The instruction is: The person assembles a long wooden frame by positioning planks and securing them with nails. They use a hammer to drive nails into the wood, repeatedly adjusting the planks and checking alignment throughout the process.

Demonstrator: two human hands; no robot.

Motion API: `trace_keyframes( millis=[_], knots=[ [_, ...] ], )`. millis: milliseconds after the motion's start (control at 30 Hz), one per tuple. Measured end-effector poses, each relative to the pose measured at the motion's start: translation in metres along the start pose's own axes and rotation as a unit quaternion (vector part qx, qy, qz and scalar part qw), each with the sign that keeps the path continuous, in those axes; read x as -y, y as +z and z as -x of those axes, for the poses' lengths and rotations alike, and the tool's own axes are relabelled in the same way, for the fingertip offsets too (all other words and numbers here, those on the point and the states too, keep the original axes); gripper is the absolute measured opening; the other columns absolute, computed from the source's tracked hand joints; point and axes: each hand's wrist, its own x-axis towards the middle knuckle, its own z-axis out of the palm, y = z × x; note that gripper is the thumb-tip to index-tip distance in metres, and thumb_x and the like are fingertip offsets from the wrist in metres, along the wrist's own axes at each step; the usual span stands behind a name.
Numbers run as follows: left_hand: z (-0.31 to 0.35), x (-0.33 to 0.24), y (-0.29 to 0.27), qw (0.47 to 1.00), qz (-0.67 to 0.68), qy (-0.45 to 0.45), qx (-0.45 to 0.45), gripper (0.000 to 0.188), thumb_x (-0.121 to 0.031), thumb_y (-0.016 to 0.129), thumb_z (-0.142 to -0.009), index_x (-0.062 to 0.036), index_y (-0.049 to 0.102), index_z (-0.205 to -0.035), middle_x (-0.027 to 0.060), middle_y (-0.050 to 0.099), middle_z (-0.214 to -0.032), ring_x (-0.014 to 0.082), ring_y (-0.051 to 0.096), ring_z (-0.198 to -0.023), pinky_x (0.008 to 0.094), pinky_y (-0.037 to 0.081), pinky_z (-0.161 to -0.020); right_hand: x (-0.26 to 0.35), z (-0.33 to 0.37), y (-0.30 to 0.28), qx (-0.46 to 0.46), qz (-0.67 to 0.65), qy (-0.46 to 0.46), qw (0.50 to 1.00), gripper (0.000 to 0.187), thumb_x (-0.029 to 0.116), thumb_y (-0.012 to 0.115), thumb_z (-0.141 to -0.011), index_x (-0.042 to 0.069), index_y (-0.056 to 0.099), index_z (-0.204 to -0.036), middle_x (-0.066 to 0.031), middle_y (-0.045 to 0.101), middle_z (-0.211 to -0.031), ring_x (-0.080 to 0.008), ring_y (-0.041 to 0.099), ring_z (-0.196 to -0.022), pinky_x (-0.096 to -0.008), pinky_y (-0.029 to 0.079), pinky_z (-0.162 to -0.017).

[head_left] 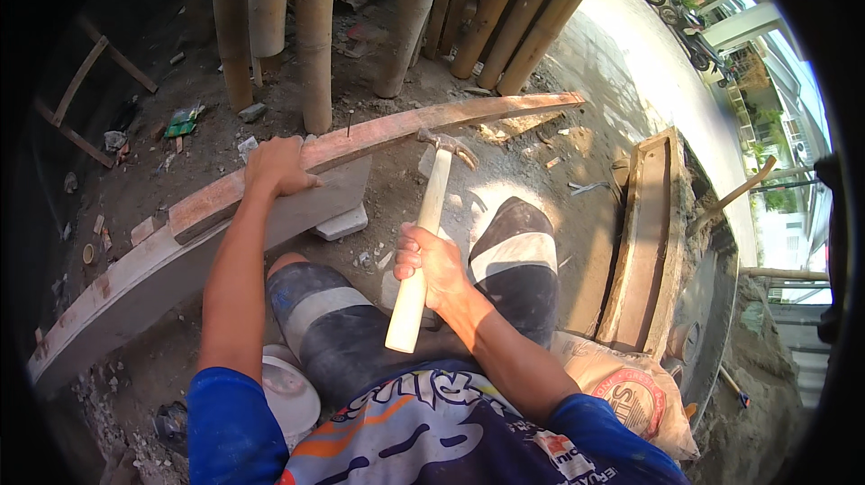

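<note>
nail [349, 126]: thin, upright, standing out of the top edge of the long plank; partly driven by the look of it, tip hidden.
long plank [378, 135]: reddish-brown, lies on edge across the ground; long axis runs from lower left to upper right, bent by the lens. A grey board [297, 206] leans against its near face, a pale block [342, 224] at that board's foot.
hammer [428, 224]: pale wooden handle, steel claw head [448, 145] up and forward. Handle axis runs from the person's lap toward the plank; head sits right of the nail, near it, not touching.
right hand [431, 262]: wrapped closed round the handle about mid-length, butt end free below the fist.
left hand [277, 166]: palm down, fingers curled over the plank's top edge, left of the nail; pressing on it, holding nothing else.
key relation: nail lies between the two hands along the plank; left hand looks slightly nearer to it than the hammer head. Judged: the strike line passes close to the left fingers, so there is little margin.
person: seated, knees either side of the handle, blue sleeves.
surroundings: bamboo poles [315, 26] standing behind the plank; wooden form [644, 242] on the right side of the ground; cement sack [631, 390] by the right hip; white bucket [293, 390] under the left thigh.
</note>
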Motion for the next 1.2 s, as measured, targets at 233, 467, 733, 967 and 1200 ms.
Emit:
trace_keyframes(
  millis=[233, 467, 733, 967, 1200],
  knots=[
    [-0.001, 0.0, -0.004, 1.0, -0.003, 0.001, 0.007, 0.07, -0.05, 0.093, -0.067, -0.0039, 0.074, -0.116, 0.0203, 0.076, -0.116, 0.0378, 0.072, -0.112, 0.0475, 0.057, -0.095, -0.014, -0.012, 0.009, -0.041, -0.092, -0.02, 0.995, 0.016, 0.007, 0.061, -0.1, 0.009, 0.047, -0.093, 0.0004, 0.044, -0.074, -0.0107, 0.04, -0.051, -0.0331, 0.043, -0.047],
    [0.001, -0.002, -0.003, 1.0, 0.0, -0.008, 0.015, 0.069, -0.05, 0.093, -0.067, -0.0034, 0.074, -0.115, 0.02, 0.076, -0.114, 0.0378, 0.072, -0.112, 0.0469, 0.057, -0.095, -0.019, -0.009, -0.023, -0.014, 0.019, -0.023, 0.999, 0.014, 0.008, 0.062, -0.102, 0.008, 0.048, -0.097, 0.0012, 0.045, -0.074, -0.0079, 0.043, -0.052, -0.0292, 0.043, -0.046],
    [0.002, -0.001, -0.004, 1.0, 0.009, -0.004, 0.002, 0.069, -0.049, 0.093, -0.066, -0.0035, 0.074, -0.114, 0.0206, 0.076, -0.115, 0.0381, 0.072, -0.112, 0.0473, 0.057, -0.096, 0.061, 0.055, 0.011, -0.032, 0.256, -0.208, 0.943, 0.022, 0.007, 0.063, -0.102, 0.007, 0.043, -0.111, -0.0049, 0.052, -0.077, -0.0103, 0.046, -0.047, -0.03, 0.043, -0.041],
    [0.002, 0.0, 0.001, 1.0, 0.012, -0.011, 0.002, 0.069, -0.048, 0.094, -0.067, -0.004, 0.074, -0.116, 0.0204, 0.076, -0.115, 0.0384, 0.072, -0.112, 0.0476, 0.057, -0.096, 0.143, 0.08, 0.05, 0.102, 0.339, -0.524, 0.775, 0.03, 0.027, 0.063, -0.108, 0.005, 0.046, -0.12, -0.0015, 0.053, -0.077, -0.0058, 0.048, -0.054, -0.0231, 0.041, -0.046],
    [0.002, 0.0, 0.006, 1.0, 0.013, -0.016, -0.007, 0.07, -0.047, 0.094, -0.064, -0.0045, 0.072, -0.116, 0.0202, 0.076, -0.113, 0.0398, 0.071, -0.112, 0.0489, 0.056, -0.095, 0.121, 0.032, 0.033, 0.049, 0.805, -0.194, 0.558, 0.032, 0.023, 0.064, -0.103, -0.003, 0.052, -0.117, -0.0281, 0.067, -0.092, -0.0495, 0.066, -0.086, -0.0519, 0.051, -0.08]
  ],
)
